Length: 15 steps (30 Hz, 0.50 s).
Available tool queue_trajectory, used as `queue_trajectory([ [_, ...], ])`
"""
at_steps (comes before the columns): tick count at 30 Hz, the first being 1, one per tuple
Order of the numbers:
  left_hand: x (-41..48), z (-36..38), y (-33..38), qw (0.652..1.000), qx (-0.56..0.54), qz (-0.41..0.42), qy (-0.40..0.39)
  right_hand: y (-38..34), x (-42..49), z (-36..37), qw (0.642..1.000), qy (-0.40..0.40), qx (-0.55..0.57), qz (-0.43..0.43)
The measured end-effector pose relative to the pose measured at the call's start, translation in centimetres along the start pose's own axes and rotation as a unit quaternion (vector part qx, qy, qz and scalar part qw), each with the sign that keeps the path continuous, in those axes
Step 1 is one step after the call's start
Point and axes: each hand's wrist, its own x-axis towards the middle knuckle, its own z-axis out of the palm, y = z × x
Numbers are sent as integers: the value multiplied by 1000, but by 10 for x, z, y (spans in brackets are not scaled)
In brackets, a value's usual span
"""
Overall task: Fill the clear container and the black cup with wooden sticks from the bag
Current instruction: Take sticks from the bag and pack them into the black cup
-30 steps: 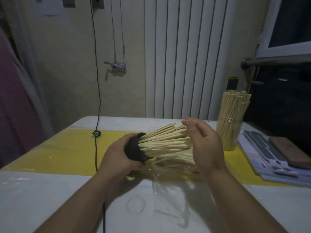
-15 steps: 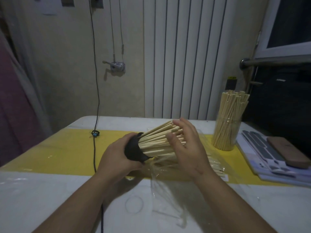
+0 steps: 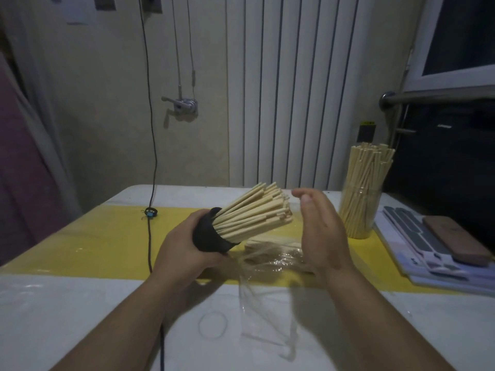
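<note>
My left hand (image 3: pixel 184 247) grips the black cup (image 3: pixel 210 235), tilted so its mouth points up and to the right. A thick bundle of wooden sticks (image 3: pixel 257 212) fans out of the cup. Just right of the stick tips my right hand (image 3: pixel 320 228) is held flat with straight fingers, holding nothing. Under both hands the clear plastic bag (image 3: pixel 267 290) lies on the table with a few sticks (image 3: pixel 270 242) left inside. At the right stands the clear container (image 3: pixel 357 212), packed with upright sticks.
The white table has a yellow strip (image 3: pixel 93 245) across it. A black cable (image 3: pixel 150 231) runs down the wall and over the table. A rubber band (image 3: pixel 213 324) lies near the front. Flat sheets and a brown case (image 3: pixel 452 241) sit at the right edge.
My right hand had closed over the stick tips half a second ago; now it has pulled back to the right and opened flat. The cup has tilted a little more upward.
</note>
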Motion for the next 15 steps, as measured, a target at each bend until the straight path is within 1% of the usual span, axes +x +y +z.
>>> queue_trajectory([
  [2,0,-1,-2,1000,-17,-19,7,2,4,-8,999,8,-35,15],
  [4,0,-1,-2,999,-30,-31,13,5,6,-11,997,-2,-72,35],
  [7,1,-1,-1,998,-40,-38,17,7,9,-11,993,-40,-77,74],
  [8,0,-1,-1,998,-41,-39,17,7,9,-10,990,-71,-84,92],
  [10,0,0,0,998,-43,-41,18,5,8,-12,971,-167,-121,122],
  [13,0,0,0,998,-45,-41,22,2,3,-12,918,-319,-188,145],
  [15,0,-1,0,998,-43,-39,22,4,0,-7,878,-381,-251,146],
])
